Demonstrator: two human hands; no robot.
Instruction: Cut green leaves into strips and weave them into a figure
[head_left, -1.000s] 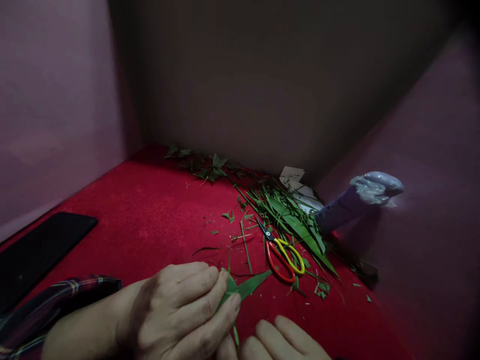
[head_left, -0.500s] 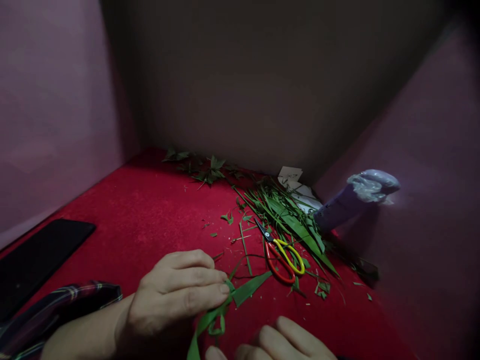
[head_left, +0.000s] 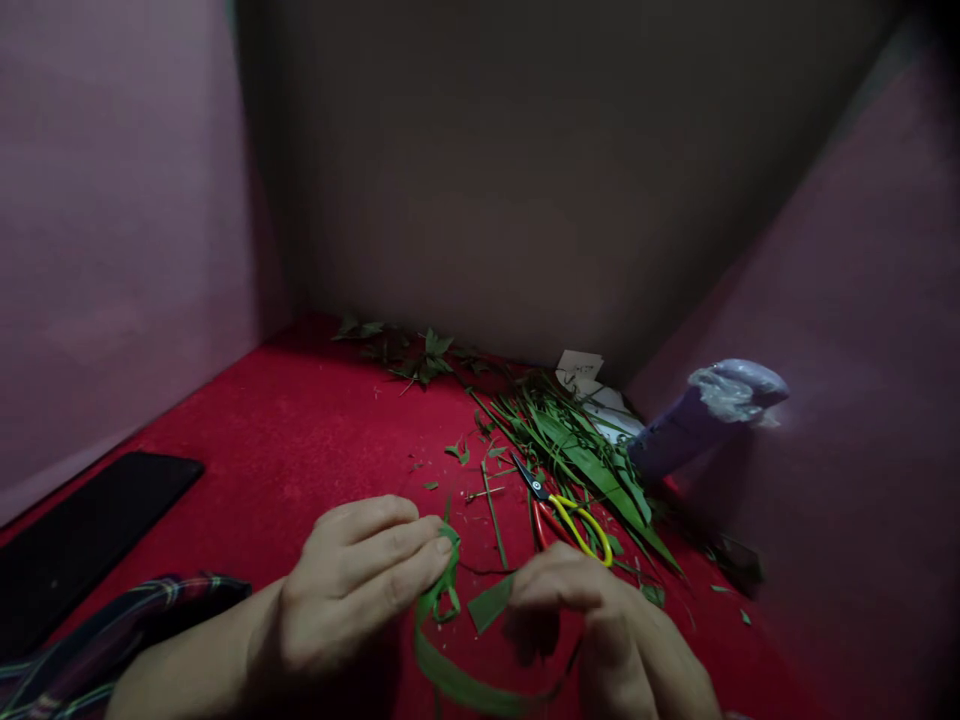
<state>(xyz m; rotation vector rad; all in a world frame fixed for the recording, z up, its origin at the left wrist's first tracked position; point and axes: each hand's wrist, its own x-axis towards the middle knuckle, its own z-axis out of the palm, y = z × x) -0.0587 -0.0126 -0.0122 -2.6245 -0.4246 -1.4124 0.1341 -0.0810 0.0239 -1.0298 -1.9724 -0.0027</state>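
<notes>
My left hand [head_left: 364,580] is closed on a folded, looped piece of green leaf strip [head_left: 448,600], with the fingertips pressed over its top. From that knot-like loop a long tail bows down and across to my right hand [head_left: 622,630]. The right fingers are curled, and the tail's end goes in by the thumb, where it is partly hidden. A short, flat piece of leaf [head_left: 489,604] shows just left of the right fingertips. Behind the right hand lie scissors [head_left: 559,505] with a yellow and a red handle; the hand covers part of the red one.
A heap of long green leaves [head_left: 585,450] lies at the right back of the red cloth [head_left: 300,400]. Leafy sprigs [head_left: 431,355] lie along the back wall. White papers [head_left: 581,368], a purple plastic-wrapped object [head_left: 697,420] and a flat black object [head_left: 105,525] are also here.
My right hand has risen from the bottom edge, and the strip's tail now curves across to it. My left hand keeps its hold on the loop. The view has shifted slightly.
</notes>
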